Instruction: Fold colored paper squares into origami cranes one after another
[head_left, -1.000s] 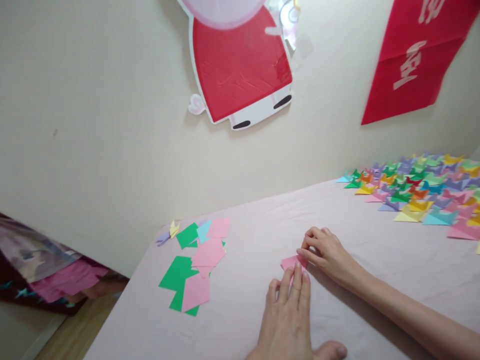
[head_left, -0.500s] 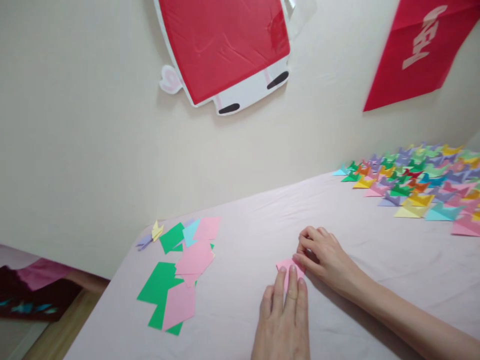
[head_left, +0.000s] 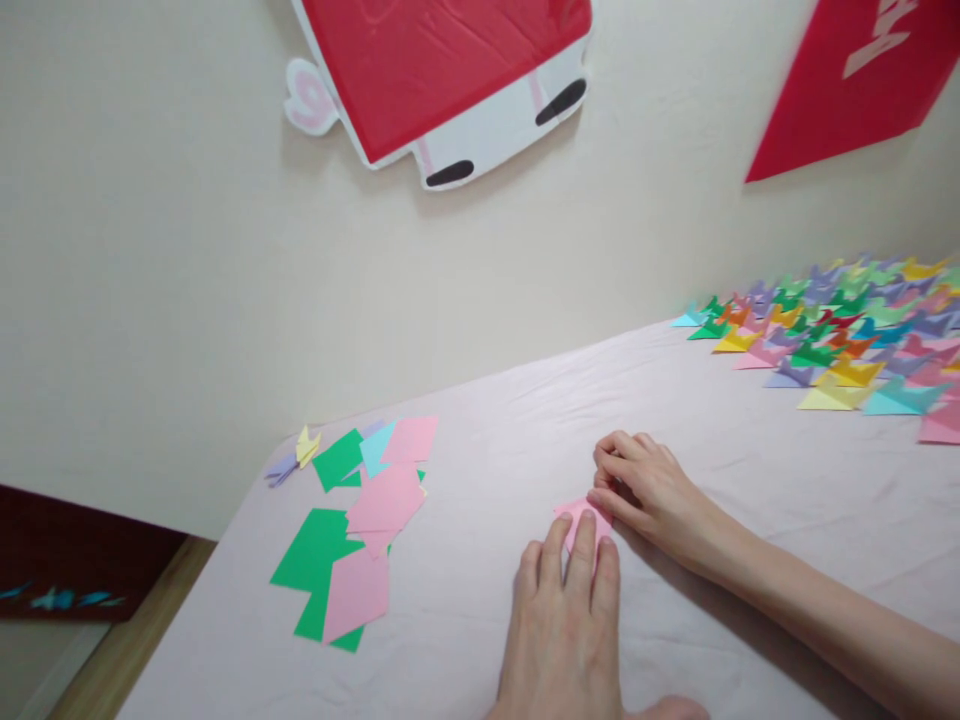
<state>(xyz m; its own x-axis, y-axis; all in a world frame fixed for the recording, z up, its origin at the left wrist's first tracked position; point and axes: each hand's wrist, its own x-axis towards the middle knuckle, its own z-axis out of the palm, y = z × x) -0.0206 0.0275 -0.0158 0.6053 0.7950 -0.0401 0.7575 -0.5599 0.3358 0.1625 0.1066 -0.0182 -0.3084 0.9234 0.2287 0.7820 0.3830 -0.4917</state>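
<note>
A small folded piece of pink origami paper [head_left: 576,512] lies flat on the cloth in front of me, partly hidden by my fingers. My left hand [head_left: 566,620] rests palm down, its outstretched fingers pressing on the paper's near part and its thumb out to the right. Curled fingers and a thumb bring my right hand [head_left: 649,495] to the paper's right edge, where the thumb touches it. The inside of that grip is partly hidden.
Loose pink sheets [head_left: 358,595], green sheets [head_left: 311,550] and a light blue sheet [head_left: 375,450] lie at left. Beyond them are a yellow folded piece [head_left: 307,446] and a purple one [head_left: 283,468]. Many colourful folded figures [head_left: 847,340] stand at far right, near the wall [head_left: 487,300].
My left hand's fingers have spread a little, and its thumb now shows at the bottom. My right hand stays at the pink paper's edge. The whole view has shifted slightly.
</note>
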